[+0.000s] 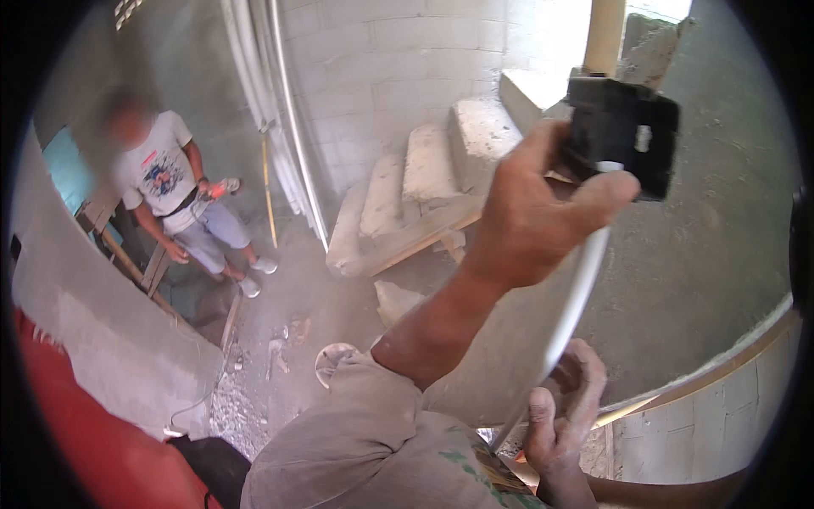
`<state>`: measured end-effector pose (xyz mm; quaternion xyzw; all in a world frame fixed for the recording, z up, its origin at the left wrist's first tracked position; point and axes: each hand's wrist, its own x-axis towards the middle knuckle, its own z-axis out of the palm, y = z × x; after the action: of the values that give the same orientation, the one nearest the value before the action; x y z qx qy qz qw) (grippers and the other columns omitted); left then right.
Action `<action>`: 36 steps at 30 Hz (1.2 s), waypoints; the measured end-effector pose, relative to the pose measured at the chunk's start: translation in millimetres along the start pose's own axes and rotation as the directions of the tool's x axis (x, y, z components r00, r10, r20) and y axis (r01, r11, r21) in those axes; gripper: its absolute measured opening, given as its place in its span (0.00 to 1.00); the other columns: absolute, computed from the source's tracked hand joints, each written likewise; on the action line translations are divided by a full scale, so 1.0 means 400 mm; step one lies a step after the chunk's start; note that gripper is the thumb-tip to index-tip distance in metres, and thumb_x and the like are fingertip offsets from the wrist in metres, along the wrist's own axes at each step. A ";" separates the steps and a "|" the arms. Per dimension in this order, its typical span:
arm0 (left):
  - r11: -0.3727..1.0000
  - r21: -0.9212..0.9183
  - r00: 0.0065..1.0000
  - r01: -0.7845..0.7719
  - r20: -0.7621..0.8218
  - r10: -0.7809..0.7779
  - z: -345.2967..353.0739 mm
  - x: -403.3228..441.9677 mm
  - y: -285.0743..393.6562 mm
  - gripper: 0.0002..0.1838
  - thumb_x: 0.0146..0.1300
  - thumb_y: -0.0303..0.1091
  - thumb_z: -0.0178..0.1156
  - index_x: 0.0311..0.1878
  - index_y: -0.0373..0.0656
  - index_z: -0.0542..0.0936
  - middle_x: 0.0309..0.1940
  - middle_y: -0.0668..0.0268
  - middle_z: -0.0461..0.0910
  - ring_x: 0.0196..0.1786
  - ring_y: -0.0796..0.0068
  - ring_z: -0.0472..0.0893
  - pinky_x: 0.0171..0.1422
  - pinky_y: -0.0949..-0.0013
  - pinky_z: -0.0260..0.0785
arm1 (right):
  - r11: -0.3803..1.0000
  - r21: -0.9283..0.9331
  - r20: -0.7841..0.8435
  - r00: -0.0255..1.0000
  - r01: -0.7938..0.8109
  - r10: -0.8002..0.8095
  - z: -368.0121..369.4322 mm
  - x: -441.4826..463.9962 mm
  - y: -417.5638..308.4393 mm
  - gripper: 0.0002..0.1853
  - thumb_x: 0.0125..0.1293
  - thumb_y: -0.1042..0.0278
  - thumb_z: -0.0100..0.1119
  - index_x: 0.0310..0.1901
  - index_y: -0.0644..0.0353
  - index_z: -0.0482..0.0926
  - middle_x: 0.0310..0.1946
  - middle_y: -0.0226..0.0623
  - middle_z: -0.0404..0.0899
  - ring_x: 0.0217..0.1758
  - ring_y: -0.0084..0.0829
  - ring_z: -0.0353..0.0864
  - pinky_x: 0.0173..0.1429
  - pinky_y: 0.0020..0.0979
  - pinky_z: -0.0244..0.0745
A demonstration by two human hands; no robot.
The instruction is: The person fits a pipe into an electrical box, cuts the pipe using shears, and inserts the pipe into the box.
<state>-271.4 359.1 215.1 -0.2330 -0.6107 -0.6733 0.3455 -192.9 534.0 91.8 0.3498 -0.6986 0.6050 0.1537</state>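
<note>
My left hand (543,199), raised in front of the plastered wall, grips a black electrical box (632,136) with a slot in its face. The thumb presses at the box's lower edge, near the top of a white plastic conduit pipe (572,318). That pipe bends down from the box toward my lap, where its lower end is hidden. My right hand (570,416) is lower down beside the pipe. Its fingers are curved and apart from the thumb, with nothing seen between them.
Rough concrete stairs (432,161) rise behind my left arm. Another person (165,174) stands at the left, holding an orange-red tool (222,188). Long white pipes (292,127) lean on the block wall. Rubble (237,407) lies on the floor; red fabric (102,433) fills the lower left.
</note>
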 end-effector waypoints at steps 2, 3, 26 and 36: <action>1.000 0.002 0.997 0.031 -0.070 -0.030 -0.003 -0.005 -0.001 0.38 0.57 0.55 0.71 0.54 0.26 0.73 0.39 0.56 0.79 0.40 0.73 0.81 0.45 0.70 0.77 | 0.999 0.003 0.067 0.996 -0.050 0.050 0.006 -0.023 0.031 0.33 0.73 0.60 0.55 0.65 0.79 0.55 0.53 0.56 0.67 0.54 0.41 0.76 0.58 0.40 0.75; 0.999 0.002 0.993 0.046 -0.105 -0.045 -0.007 -0.009 0.002 0.37 0.57 0.54 0.71 0.54 0.26 0.73 0.40 0.56 0.79 0.40 0.73 0.81 0.45 0.70 0.76 | 0.998 -0.002 0.092 0.993 -0.068 0.068 0.011 -0.028 0.035 0.33 0.73 0.59 0.55 0.66 0.78 0.55 0.53 0.56 0.68 0.54 0.41 0.76 0.59 0.40 0.74; 0.903 0.411 0.876 -0.124 -0.383 0.295 -0.395 -0.039 -0.047 0.30 0.68 0.44 0.59 0.65 0.30 0.70 0.60 0.53 0.74 0.63 0.64 0.73 0.69 0.61 0.62 | 0.944 -0.107 0.156 0.932 -0.312 0.326 0.339 -0.071 0.198 0.20 0.71 0.54 0.59 0.50 0.65 0.76 0.22 0.37 0.79 0.26 0.24 0.83 0.32 0.29 0.77; 0.708 0.687 0.875 -0.163 -0.231 0.425 -0.819 -0.089 0.005 0.29 0.67 0.54 0.61 0.54 0.34 0.79 0.53 0.57 0.78 0.58 0.64 0.75 0.67 0.62 0.61 | 0.986 -0.162 0.160 0.985 -0.041 0.067 0.731 0.032 0.174 0.20 0.59 0.64 0.73 0.48 0.65 0.79 0.26 0.45 0.81 0.27 0.41 0.84 0.32 0.36 0.77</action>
<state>-211.2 43.2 142.6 -0.0626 -0.6817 -0.3858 0.6185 -188.0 253.2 -16.0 0.3662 -0.7639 0.5207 0.1063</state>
